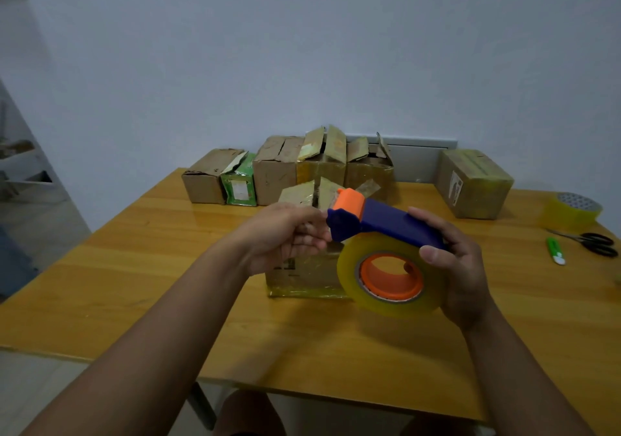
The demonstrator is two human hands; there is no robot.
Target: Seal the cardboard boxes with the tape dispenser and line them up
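Boxes (pixel 304 269): seven; tape rolls (pixel 389 276): two.

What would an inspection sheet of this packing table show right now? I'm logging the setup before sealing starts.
Surface: wooden table, glossy, bare at the near edge.
Job's things: tape dispenser with clear roll, held above the open box; row of boxes at the back, several flaps up; closed box far right.
Clutter: spare tape roll, scissors, green cutter at the right edge.
Hands: right hand grips the dispenser; left hand pinches at its front, apparently the tape end.
Cables: nothing seen.
Surroundings: plain wall; blurred furniture far left.
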